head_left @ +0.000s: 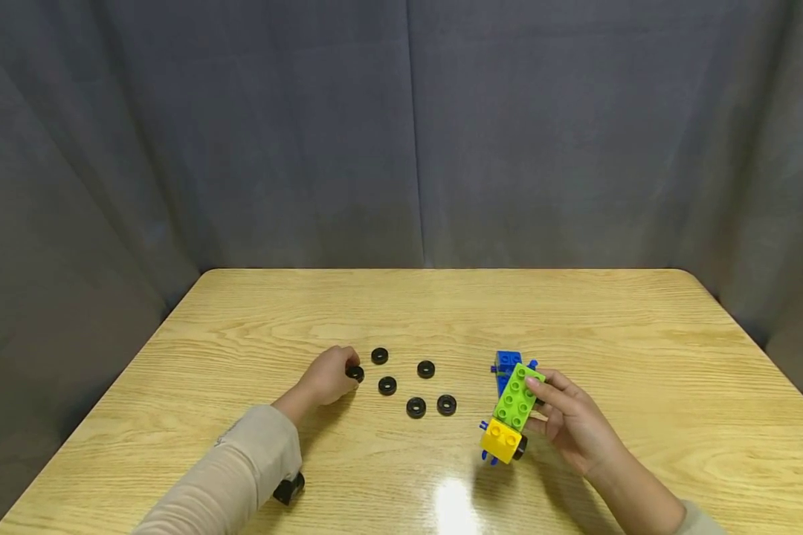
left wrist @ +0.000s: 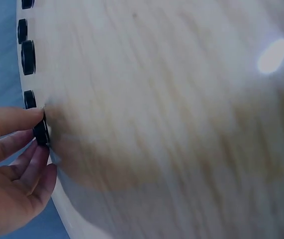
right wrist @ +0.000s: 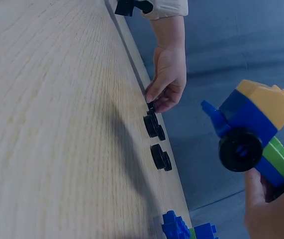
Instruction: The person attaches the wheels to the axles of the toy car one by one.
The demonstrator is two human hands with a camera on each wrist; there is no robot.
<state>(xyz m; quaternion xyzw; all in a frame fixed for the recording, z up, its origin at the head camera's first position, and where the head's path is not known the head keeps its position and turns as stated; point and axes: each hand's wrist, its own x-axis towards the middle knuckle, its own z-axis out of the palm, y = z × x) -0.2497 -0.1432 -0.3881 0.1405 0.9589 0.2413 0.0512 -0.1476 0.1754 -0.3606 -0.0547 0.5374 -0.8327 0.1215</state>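
My left hand [head_left: 331, 377] is at the left end of a group of small black toy tires. Between thumb and fingertips it pinches one black tire [left wrist: 41, 130], close to the tabletop. My right hand [head_left: 572, 420] grips a toy block vehicle [head_left: 515, 401] above the table, thumb on its green studded top. This vehicle has a yellow block at its near end, a blue base and a black tire [right wrist: 240, 149] on one side. Blue axle stubs on its other side carry no tire. Part of the vehicle is hidden by the right hand.
Several loose black tires [head_left: 387, 385] lie flat between the hands. A blue block piece [head_left: 508, 360] sits on the wooden table [head_left: 348, 305] behind the held vehicle, partly covered by it. Grey curtains [head_left: 294, 148] hang around the table. A black device [head_left: 289, 488] shows below the left sleeve.
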